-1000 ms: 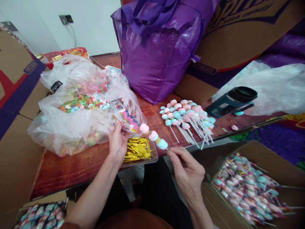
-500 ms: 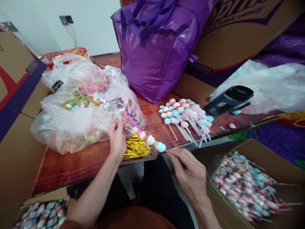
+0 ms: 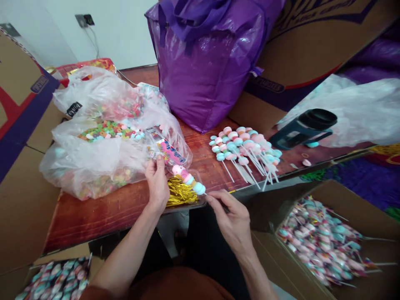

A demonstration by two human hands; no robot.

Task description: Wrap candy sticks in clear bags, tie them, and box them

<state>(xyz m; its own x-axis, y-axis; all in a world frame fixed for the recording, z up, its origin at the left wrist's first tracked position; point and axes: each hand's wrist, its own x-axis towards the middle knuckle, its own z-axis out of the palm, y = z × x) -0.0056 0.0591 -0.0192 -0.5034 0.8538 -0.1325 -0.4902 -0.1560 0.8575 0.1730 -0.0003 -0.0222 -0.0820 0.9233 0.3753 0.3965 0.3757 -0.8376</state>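
Observation:
My right hand pinches the stick of a candy skewer, threaded with pink, white, yellow and blue pieces. The skewer's far end is at the mouth of a clear printed wrapper; how far inside it sits I cannot tell. My left hand is closed on the wrapper's lower edge, thumb on top. Just below the skewer lies a clear tray of gold twist ties. To the right, a pile of unwrapped candy skewers rests on the table with sticks toward me.
Plastic bags of candy cover the table's left side. Behind stands a purple bag. A dark tumbler leans at the right. An open carton of wrapped skewers is at lower right, with more wrapped skewers at lower left.
My right hand has moved left and slightly up, bringing the candy skewer closer to the wrapper's mouth. My left hand stays on the wrapper, shifted slightly right.

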